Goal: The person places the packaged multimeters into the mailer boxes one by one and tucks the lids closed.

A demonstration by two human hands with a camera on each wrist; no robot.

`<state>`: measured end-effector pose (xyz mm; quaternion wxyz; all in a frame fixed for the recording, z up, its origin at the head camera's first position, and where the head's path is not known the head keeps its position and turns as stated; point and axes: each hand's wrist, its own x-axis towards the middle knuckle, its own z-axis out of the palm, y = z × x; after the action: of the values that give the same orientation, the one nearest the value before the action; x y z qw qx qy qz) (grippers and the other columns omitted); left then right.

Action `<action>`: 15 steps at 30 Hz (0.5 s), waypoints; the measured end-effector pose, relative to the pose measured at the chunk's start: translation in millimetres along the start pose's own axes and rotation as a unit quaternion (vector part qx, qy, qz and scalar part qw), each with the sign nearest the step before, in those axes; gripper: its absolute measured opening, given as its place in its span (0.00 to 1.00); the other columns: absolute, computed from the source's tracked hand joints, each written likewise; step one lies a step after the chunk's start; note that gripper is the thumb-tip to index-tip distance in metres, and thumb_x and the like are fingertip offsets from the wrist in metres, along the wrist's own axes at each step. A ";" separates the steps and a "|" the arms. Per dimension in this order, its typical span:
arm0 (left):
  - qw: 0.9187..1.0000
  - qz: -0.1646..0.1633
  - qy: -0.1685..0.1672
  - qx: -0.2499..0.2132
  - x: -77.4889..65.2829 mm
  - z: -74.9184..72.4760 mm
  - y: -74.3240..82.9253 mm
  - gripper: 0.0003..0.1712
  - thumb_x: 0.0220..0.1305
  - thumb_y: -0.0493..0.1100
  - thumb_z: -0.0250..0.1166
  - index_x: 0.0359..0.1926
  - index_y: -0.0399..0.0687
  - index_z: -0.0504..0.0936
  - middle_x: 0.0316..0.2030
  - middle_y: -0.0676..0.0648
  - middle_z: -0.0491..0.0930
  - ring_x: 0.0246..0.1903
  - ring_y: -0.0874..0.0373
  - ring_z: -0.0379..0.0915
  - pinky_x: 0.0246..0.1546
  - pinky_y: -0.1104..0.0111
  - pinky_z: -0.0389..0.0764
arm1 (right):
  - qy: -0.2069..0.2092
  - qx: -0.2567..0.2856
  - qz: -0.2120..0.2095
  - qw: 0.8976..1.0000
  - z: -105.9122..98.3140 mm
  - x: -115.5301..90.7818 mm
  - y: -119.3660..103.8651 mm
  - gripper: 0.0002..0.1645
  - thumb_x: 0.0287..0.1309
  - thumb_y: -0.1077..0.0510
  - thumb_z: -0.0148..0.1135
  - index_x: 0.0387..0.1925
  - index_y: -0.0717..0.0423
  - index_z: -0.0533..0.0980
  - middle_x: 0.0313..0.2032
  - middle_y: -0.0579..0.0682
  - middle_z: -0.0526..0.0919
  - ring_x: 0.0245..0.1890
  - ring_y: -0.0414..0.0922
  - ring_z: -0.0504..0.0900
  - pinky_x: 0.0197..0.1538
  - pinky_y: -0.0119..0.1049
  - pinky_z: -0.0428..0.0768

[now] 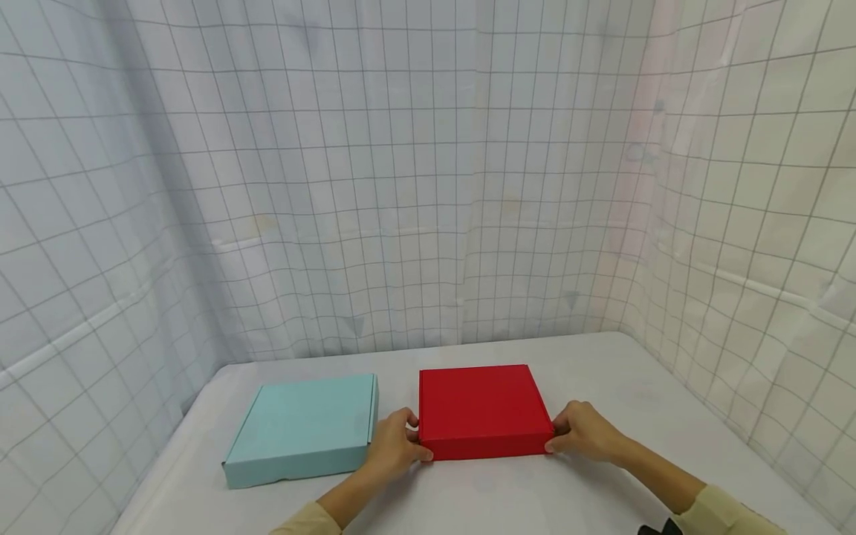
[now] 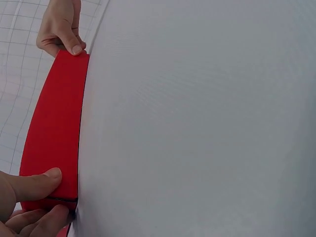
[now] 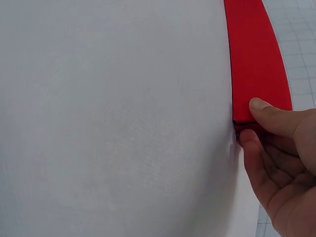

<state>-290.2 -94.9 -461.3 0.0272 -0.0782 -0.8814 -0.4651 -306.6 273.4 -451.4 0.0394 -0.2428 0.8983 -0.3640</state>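
A flat, closed red box (image 1: 483,405) lies on the white-covered table, its front side facing me. At its front left corner my left hand (image 1: 393,444) grips the box, thumb on the front face and fingers curled against the left side. My right hand (image 1: 585,432) grips the front right corner the same way, as the right wrist view shows with the thumb on the red front face (image 3: 259,64). To the left of the red box, beside my left hand, sits a flat light blue box (image 1: 307,423), also closed.
The table (image 1: 481,498) is covered with a white cloth. White curtains with a dark grid pattern (image 1: 401,186) hang behind it and along the left and right sides. Pale yellow sleeves (image 1: 722,513) cover my forearms.
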 end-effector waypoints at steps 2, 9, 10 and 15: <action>1.000 -0.001 0.000 -0.003 0.5 -0.8 0.0 0.27 0.47 0.31 0.83 0.43 0.40 0.74 0.38 0.41 0.87 0.34 0.53 0.83 0.34 0.60 0.87 | 0.000 -0.003 -0.006 1.000 0.4 1.1 0.7 0.03 0.56 0.61 0.78 0.34 0.55 0.90 0.22 0.40 0.85 0.22 0.36 0.73 0.24 0.27 0.69; 1.000 -0.008 0.000 0.004 -0.6 -2.2 2.0 0.27 0.47 0.31 0.83 0.43 0.41 0.75 0.38 0.42 0.87 0.34 0.53 0.83 0.33 0.60 0.87 | -0.005 -0.008 -0.011 1.000 -0.7 2.1 0.5 0.03 0.56 0.61 0.78 0.33 0.56 0.90 0.23 0.40 0.85 0.24 0.36 0.74 0.25 0.28 0.70; 1.000 -0.009 -0.003 0.004 -0.7 -2.2 2.4 0.27 0.47 0.32 0.83 0.43 0.41 0.75 0.38 0.42 0.87 0.34 0.52 0.84 0.34 0.60 0.88 | -0.006 -0.006 -0.009 1.000 -1.2 1.6 0.5 0.03 0.55 0.61 0.78 0.33 0.55 0.90 0.23 0.40 0.86 0.24 0.37 0.75 0.26 0.28 0.71; 1.000 -0.018 -0.019 -0.016 2.1 -2.8 1.9 0.28 0.47 0.32 0.83 0.44 0.40 0.74 0.37 0.43 0.87 0.36 0.51 0.84 0.36 0.57 0.88 | -0.011 0.004 0.002 1.000 -5.0 -0.3 4.0 0.05 0.56 0.61 0.77 0.36 0.55 0.90 0.26 0.41 0.87 0.26 0.41 0.77 0.27 0.30 0.74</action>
<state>-292.0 -95.8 -457.9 0.0010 -0.0718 -0.8755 -0.4778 -309.2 279.2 -450.4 0.0510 -0.2446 0.8971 -0.3644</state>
